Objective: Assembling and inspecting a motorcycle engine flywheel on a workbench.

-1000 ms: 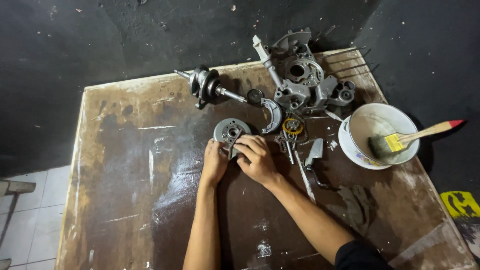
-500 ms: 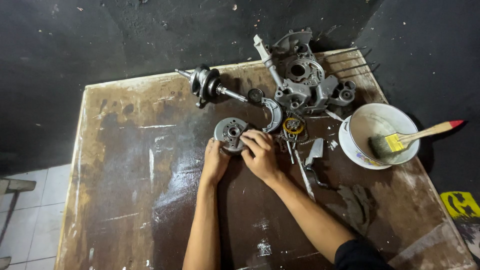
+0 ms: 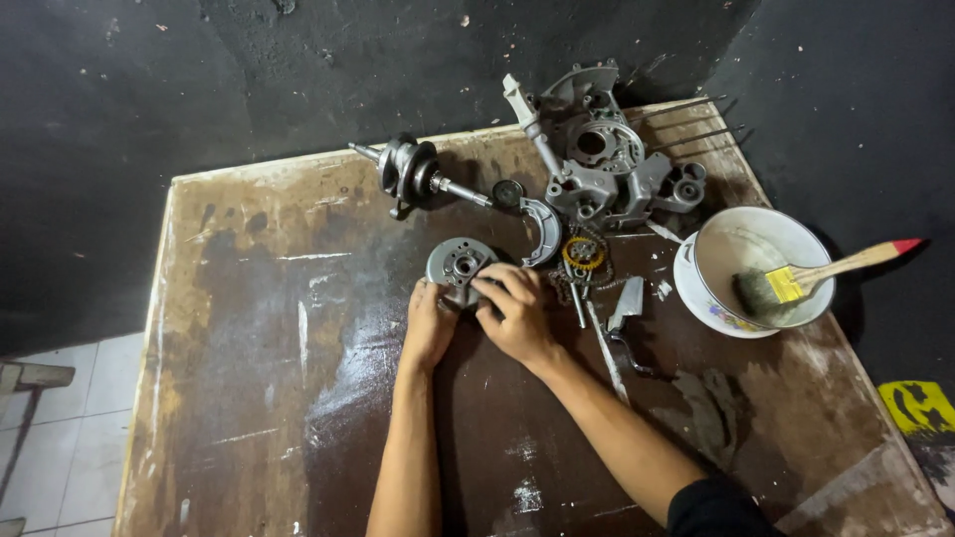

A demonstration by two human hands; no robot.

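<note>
A round grey metal disc part [image 3: 460, 265] with a hub in its middle lies near the centre of a worn brown table [image 3: 259, 378]. My left hand [image 3: 429, 326] rests at its near-left edge with the fingers touching the rim. My right hand [image 3: 517, 313] lies over its near-right side, fingers curled on the disc. Both hands hold the disc against the table. A curved metal shoe [image 3: 542, 231] lies just right of the disc.
A crankshaft [image 3: 418, 173] lies at the back. A grey engine case [image 3: 602, 164] stands at the back right. A chain with a yellow ring [image 3: 582, 261] and small tools sit right of my hands. A white bowl [image 3: 708, 298] holds a wooden-handled brush [image 3: 811, 280].
My right hand has slid further over the disc's near-right side. The left hand has stayed at the rim. Nothing else has moved.
</note>
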